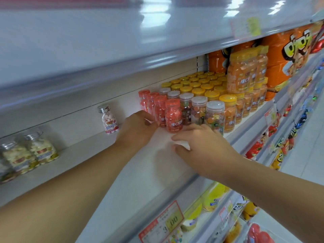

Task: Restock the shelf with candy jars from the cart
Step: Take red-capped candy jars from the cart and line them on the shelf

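The candy jars are already on the shelf (140, 172): a row of red-lidded jars (174, 118) runs back towards one o'clock, with clear-lidded jars (214, 116) just beside them at three o'clock and yellow-lidded jars (201, 85) packed behind. The cart is out of view. The left hand (137, 128) sits at nine o'clock of the front red-lidded jar, fingertips against the row's side; whether it pushes or clasps a jar cannot be told. The right hand (201, 146) lies palm down at five o'clock of that jar, fingers bent over a white patch (184, 144) on the board; whether it holds something there or rests empty is unclear. The likely step is squaring up the row. The jars are tall, narrow and tightly packed, so a sideways nudge that lands high on one could tip it into its neighbours and topple several. The right wrist also hangs close to the shelf's front lip, so a jar dragged forward could go over the edge. The second tier of jars (243, 72) stacked at two o'clock looks the most easily shaken.
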`<action>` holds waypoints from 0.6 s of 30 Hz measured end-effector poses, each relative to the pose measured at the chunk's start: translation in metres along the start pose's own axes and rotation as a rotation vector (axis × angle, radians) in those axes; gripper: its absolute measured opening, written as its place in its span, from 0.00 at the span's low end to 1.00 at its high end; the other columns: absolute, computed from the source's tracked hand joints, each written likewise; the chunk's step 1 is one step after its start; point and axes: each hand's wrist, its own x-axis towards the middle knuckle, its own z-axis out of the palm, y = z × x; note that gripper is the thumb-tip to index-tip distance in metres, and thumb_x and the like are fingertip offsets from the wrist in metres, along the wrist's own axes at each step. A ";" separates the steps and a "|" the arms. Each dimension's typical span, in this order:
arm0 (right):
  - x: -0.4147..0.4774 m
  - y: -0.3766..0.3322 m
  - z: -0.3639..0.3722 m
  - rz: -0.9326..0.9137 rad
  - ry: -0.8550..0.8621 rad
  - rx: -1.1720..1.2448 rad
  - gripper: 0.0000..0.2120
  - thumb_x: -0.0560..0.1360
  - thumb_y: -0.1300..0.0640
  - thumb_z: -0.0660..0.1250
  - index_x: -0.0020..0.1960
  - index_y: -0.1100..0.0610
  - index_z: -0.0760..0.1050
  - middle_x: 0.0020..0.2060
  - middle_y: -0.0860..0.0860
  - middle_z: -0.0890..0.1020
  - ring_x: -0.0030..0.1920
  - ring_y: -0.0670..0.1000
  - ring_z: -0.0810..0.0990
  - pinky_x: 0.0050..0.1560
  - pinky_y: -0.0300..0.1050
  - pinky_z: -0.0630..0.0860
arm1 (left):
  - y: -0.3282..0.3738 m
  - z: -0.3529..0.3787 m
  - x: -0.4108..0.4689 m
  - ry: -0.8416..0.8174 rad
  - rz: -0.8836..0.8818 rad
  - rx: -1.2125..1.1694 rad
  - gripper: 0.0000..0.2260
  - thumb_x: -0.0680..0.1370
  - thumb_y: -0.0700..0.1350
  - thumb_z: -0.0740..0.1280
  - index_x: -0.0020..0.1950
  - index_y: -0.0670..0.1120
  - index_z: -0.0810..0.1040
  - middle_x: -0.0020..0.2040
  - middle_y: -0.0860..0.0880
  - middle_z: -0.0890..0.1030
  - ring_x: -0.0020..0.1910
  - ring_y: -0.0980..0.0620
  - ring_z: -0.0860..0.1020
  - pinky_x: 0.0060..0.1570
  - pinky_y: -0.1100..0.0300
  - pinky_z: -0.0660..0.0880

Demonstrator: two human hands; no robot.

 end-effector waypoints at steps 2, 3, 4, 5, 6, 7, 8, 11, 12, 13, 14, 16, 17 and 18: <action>-0.021 0.018 -0.005 -0.119 0.090 0.079 0.13 0.80 0.47 0.62 0.62 0.43 0.78 0.61 0.43 0.79 0.65 0.51 0.70 0.66 0.51 0.68 | 0.014 -0.010 -0.025 0.032 0.059 0.044 0.01 0.78 0.50 0.68 0.47 0.55 0.79 0.40 0.58 0.79 0.39 0.59 0.77 0.35 0.63 0.71; -0.032 0.028 -0.005 -0.179 0.143 0.136 0.11 0.79 0.50 0.64 0.59 0.45 0.80 0.56 0.42 0.81 0.61 0.50 0.73 0.63 0.50 0.70 | 0.022 -0.013 -0.040 0.040 0.092 0.056 0.02 0.78 0.49 0.68 0.46 0.56 0.79 0.40 0.58 0.79 0.39 0.59 0.78 0.36 0.61 0.72; -0.045 0.038 -0.005 -0.226 0.188 0.195 0.10 0.79 0.52 0.65 0.56 0.47 0.81 0.52 0.42 0.82 0.58 0.49 0.74 0.60 0.48 0.72 | 0.031 -0.013 -0.056 0.048 0.135 0.079 0.03 0.78 0.49 0.67 0.45 0.57 0.78 0.39 0.59 0.78 0.38 0.59 0.77 0.37 0.60 0.73; -0.057 0.047 -0.004 -0.269 0.216 0.234 0.09 0.77 0.53 0.64 0.54 0.49 0.82 0.49 0.42 0.82 0.55 0.48 0.75 0.58 0.45 0.72 | 0.042 -0.013 -0.073 0.057 0.190 0.108 0.03 0.78 0.49 0.67 0.45 0.57 0.77 0.38 0.60 0.78 0.37 0.60 0.77 0.39 0.59 0.74; -0.069 0.057 -0.002 -0.313 0.230 0.255 0.10 0.76 0.54 0.64 0.53 0.50 0.82 0.47 0.42 0.81 0.53 0.48 0.76 0.56 0.44 0.72 | 0.054 -0.011 -0.090 0.058 0.250 0.137 0.03 0.78 0.49 0.67 0.46 0.58 0.77 0.38 0.61 0.77 0.37 0.60 0.76 0.40 0.58 0.75; -0.082 0.066 0.000 -0.353 0.237 0.268 0.10 0.76 0.55 0.64 0.52 0.51 0.82 0.46 0.44 0.81 0.50 0.49 0.77 0.53 0.43 0.73 | 0.067 -0.006 -0.108 0.046 0.311 0.159 0.03 0.78 0.49 0.67 0.46 0.58 0.76 0.38 0.61 0.77 0.37 0.60 0.76 0.41 0.57 0.75; -0.096 0.076 0.003 -0.387 0.233 0.279 0.09 0.76 0.56 0.65 0.52 0.53 0.82 0.45 0.45 0.81 0.49 0.50 0.78 0.51 0.44 0.75 | 0.080 0.000 -0.125 0.025 0.363 0.179 0.02 0.78 0.49 0.66 0.48 0.57 0.76 0.39 0.61 0.77 0.38 0.59 0.76 0.42 0.56 0.75; -0.137 0.118 0.020 -0.376 0.142 0.298 0.08 0.75 0.59 0.66 0.51 0.54 0.82 0.43 0.43 0.80 0.46 0.46 0.77 0.46 0.41 0.75 | 0.109 0.035 -0.171 -0.098 0.444 0.257 0.03 0.79 0.52 0.65 0.52 0.57 0.76 0.43 0.60 0.76 0.43 0.57 0.76 0.43 0.54 0.74; -0.151 0.136 0.029 -0.343 0.081 0.287 0.07 0.76 0.58 0.66 0.51 0.53 0.82 0.42 0.39 0.78 0.44 0.42 0.75 0.44 0.39 0.73 | 0.113 0.052 -0.184 -0.168 0.433 0.281 0.05 0.79 0.53 0.64 0.53 0.58 0.75 0.44 0.60 0.75 0.45 0.57 0.75 0.44 0.55 0.74; -0.164 0.154 0.039 -0.302 0.006 0.267 0.07 0.76 0.58 0.66 0.52 0.52 0.82 0.40 0.35 0.75 0.43 0.38 0.72 0.43 0.37 0.71 | 0.114 0.072 -0.196 -0.241 0.416 0.303 0.06 0.79 0.54 0.63 0.55 0.58 0.75 0.45 0.61 0.74 0.46 0.58 0.75 0.46 0.55 0.74; -0.176 0.173 0.050 -0.263 -0.075 0.248 0.08 0.77 0.58 0.66 0.52 0.50 0.81 0.39 0.33 0.73 0.41 0.37 0.70 0.42 0.36 0.69 | 0.112 0.092 -0.207 -0.314 0.401 0.318 0.07 0.80 0.54 0.62 0.57 0.59 0.74 0.47 0.61 0.74 0.49 0.57 0.75 0.48 0.55 0.74; -0.199 0.208 0.075 -0.168 -0.244 0.210 0.08 0.77 0.58 0.66 0.50 0.47 0.79 0.37 0.34 0.72 0.40 0.38 0.70 0.41 0.38 0.69 | 0.101 0.137 -0.226 -0.470 0.353 0.345 0.10 0.81 0.55 0.60 0.61 0.58 0.73 0.53 0.58 0.76 0.54 0.55 0.76 0.51 0.53 0.74; -0.210 0.225 0.087 -0.102 -0.328 0.193 0.08 0.77 0.58 0.65 0.48 0.45 0.78 0.38 0.35 0.73 0.40 0.38 0.71 0.42 0.40 0.69 | 0.092 0.160 -0.235 -0.548 0.315 0.356 0.11 0.81 0.54 0.60 0.62 0.57 0.73 0.56 0.57 0.76 0.57 0.53 0.76 0.52 0.53 0.74; -0.221 0.242 0.102 -0.029 -0.406 0.180 0.07 0.77 0.57 0.65 0.47 0.45 0.77 0.40 0.37 0.76 0.40 0.39 0.73 0.43 0.40 0.70 | 0.081 0.183 -0.243 -0.615 0.268 0.351 0.11 0.81 0.54 0.60 0.63 0.57 0.73 0.58 0.55 0.76 0.58 0.52 0.76 0.53 0.53 0.75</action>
